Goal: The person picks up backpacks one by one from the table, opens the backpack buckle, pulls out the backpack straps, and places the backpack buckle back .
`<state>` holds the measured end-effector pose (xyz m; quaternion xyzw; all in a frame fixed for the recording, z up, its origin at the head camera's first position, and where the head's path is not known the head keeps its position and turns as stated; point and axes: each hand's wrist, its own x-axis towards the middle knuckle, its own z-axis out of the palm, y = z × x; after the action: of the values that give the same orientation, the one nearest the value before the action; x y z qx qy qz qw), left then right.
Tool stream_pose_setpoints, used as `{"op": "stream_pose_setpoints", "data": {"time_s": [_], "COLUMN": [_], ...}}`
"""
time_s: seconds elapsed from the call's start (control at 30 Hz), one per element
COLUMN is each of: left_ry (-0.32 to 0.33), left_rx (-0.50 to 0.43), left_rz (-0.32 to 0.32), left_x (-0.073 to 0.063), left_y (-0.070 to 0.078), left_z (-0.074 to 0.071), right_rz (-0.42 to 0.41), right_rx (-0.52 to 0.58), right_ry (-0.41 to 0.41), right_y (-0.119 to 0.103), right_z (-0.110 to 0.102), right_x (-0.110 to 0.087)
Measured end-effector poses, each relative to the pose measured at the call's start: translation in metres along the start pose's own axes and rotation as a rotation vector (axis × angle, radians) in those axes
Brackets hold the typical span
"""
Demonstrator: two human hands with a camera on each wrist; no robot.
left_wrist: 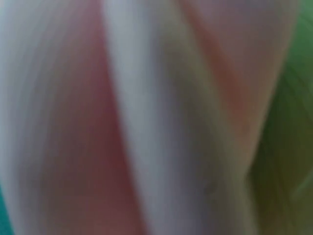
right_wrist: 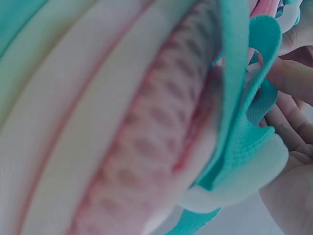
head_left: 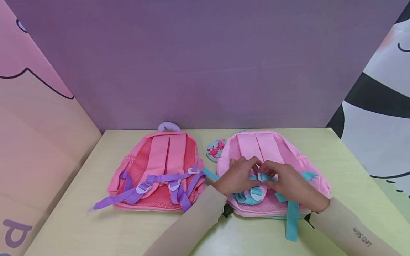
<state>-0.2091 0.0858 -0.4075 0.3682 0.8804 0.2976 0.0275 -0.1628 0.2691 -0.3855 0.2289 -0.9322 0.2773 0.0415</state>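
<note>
A light pink backpack lies on the table with its padded shoulder straps up. Over its lower middle, my left hand pinches a teal strap at one side of a small white buckle. Opposite it, my right hand grips the same strap with thumb and forefinger. A second white buckle sits just below. In the right wrist view, teal webbing loops near the fingers. Blurred pale folds fill most of the left wrist view.
To the left lies a coral pink backpack with purple straps and white buckles. Behind, between the bags, is a round patterned piece. A loose teal strap end hangs towards the table's front. A purple panel stands behind.
</note>
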Motion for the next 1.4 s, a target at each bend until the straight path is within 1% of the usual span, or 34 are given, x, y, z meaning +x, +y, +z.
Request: {"op": "stream_pose_setpoints", "data": {"time_s": [0.13,0.3,0.43,0.57,0.7,0.97,1.2,1.4], "left_ry": [0.004,-0.015,-0.023,-0.014,0.003,0.031,0.042,0.056], "left_rx": [0.006,-0.014,0.000,0.035,0.046,0.026,0.004,0.019], "left_rz": [0.007,-0.022,-0.017,-0.003,0.003,0.011,0.005,-0.001], "left_x": [0.001,0.000,0.001,0.003,0.004,0.002,0.001,-0.001], "left_y": [-0.001,-0.002,-0.001,0.002,0.002,0.000,0.001,0.000], "left_z": [0.001,0.002,0.003,0.004,0.004,0.004,0.000,-0.002], "right_rz": [-0.024,-0.012,-0.004,-0.008,-0.005,0.002,0.039,0.066], "right_rx": [-0.013,-0.023,-0.013,-0.001,-0.001,-0.008,0.018,0.023], "right_ry": [0.008,0.003,-0.002,-0.005,0.002,0.026,0.001,-0.001], "right_y": [0.001,0.001,0.001,0.000,0.000,-0.001,-0.003,-0.005], "right_z": [-0.002,-0.004,-0.004,-0.005,-0.006,-0.010,-0.015,-0.018], "right_x": [-0.002,-0.005,-0.006,-0.006,-0.006,-0.009,-0.009,-0.008]}}
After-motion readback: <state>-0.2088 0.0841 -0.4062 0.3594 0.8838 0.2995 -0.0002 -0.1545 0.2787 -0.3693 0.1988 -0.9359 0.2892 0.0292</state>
